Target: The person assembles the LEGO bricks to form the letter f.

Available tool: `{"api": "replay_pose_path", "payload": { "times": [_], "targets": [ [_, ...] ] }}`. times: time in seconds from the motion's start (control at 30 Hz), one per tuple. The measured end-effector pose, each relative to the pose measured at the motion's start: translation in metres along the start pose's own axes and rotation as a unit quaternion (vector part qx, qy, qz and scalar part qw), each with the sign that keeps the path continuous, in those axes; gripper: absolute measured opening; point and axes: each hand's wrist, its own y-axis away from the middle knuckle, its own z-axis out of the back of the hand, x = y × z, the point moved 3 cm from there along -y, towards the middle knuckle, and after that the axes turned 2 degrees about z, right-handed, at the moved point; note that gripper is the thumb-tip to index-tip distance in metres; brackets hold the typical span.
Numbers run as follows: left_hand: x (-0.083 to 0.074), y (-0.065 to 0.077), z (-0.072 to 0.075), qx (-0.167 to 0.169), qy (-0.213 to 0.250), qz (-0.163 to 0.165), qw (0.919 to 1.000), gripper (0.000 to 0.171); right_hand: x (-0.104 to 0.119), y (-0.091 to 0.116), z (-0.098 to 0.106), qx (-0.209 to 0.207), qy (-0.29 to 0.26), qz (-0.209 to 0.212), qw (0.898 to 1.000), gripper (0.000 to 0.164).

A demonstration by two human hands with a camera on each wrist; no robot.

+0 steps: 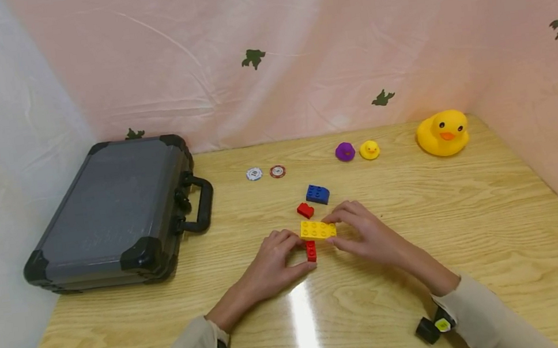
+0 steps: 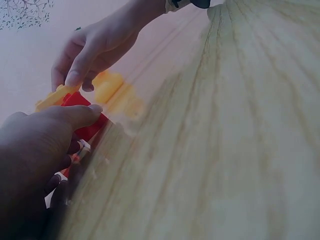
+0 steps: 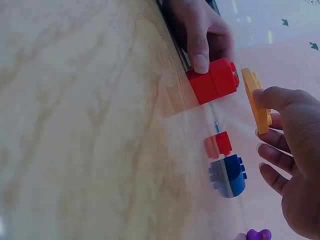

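My left hand (image 1: 275, 264) holds a red toy building brick (image 1: 311, 252) upright on the table, with the thumb on its near side. In the right wrist view a seam runs across this red brick (image 3: 212, 84), like two stacked pieces. Between thumb and fingertips of my right hand (image 1: 365, 236) is a flat yellow brick (image 1: 313, 230) with several studs. It hovers just above the red brick's studs, with a gap showing in the right wrist view. Just beyond lie a small red brick (image 1: 305, 210) with a notched edge and a blue brick (image 1: 317, 194) with a rounded end.
A grey case (image 1: 114, 194) with a black handle (image 1: 203, 203) lies at the left. Toward the back are a white chip (image 1: 254, 174), a red chip (image 1: 277, 171), a purple toy (image 1: 345, 152), a small yellow duck (image 1: 369, 150) and a large yellow duck (image 1: 443, 136). Cloth (image 1: 301, 96) hangs behind.
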Motion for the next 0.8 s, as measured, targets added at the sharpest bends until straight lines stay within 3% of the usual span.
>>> {"api": "replay_pose_path", "payload": {
  "times": [0.17, 0.8],
  "targets": [
    [0.000, 0.000, 0.000, -0.002, -0.008, -0.002, 1.0000, 0.039, 0.004, 0.001, 0.000, -0.004, 0.001, 0.024, 1.000, 0.033],
    [-0.001, 0.001, -0.001, -0.010, -0.008, -0.009, 0.9999, 0.038, 0.016, 0.005, -0.003, 0.020, 0.002, 0.014, 1.000, 0.036]
  ]
}}
